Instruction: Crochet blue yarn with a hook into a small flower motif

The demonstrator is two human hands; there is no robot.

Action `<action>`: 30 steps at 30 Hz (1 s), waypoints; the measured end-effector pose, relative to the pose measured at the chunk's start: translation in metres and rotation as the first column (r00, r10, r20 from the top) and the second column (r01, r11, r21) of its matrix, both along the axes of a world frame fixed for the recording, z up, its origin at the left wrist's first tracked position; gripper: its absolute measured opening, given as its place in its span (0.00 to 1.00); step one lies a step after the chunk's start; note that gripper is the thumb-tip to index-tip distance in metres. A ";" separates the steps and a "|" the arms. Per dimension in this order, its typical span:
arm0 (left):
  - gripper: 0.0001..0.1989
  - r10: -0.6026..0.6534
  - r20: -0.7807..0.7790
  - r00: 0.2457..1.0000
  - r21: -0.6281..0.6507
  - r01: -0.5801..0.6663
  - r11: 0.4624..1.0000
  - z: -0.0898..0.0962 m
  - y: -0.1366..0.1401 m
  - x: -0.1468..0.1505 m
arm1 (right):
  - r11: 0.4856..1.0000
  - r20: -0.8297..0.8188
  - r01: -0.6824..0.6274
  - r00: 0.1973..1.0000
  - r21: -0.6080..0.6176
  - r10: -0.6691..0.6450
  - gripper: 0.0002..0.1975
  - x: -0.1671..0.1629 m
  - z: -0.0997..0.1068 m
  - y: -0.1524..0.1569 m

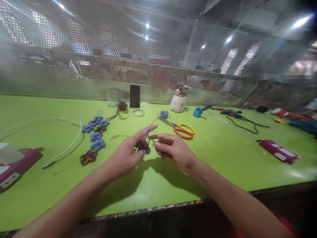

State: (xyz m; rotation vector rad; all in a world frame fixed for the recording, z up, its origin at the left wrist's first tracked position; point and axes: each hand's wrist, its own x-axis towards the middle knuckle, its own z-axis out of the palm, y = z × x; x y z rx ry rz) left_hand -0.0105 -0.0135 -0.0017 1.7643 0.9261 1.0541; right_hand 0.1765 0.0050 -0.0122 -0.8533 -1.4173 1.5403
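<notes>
My left hand (128,150) is closed on a small blue-purple crochet piece (148,151), pinched between thumb and fingers. Yarn (147,129) of the same colour wraps its raised index finger and runs back to a small yarn ball (164,114). Close beside it, my right hand (177,150) is closed around a thin crochet hook (151,139), its tip at the yarn; a bit of green shows under the fingers, and most of the hook is hidden. Behind the right hand lie scissors (183,130) with one yellow and one orange handle, blades apart.
Crocheted flowers (97,144), blue and dark multicolour, lie left. Farther back are a multicolour yarn ball (122,105), a ring (138,113), an upright phone (135,96) and a white jug (178,100). A glue gun (231,113) and purple power strips (278,151) flank the green table (215,178).
</notes>
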 end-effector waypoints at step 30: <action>0.44 0.029 0.420 0.907 -0.422 0.167 0.891 0.007 0.001 -0.002 | 0.974 0.033 0.028 0.999 0.224 -0.036 0.13 0.006 -0.001 0.002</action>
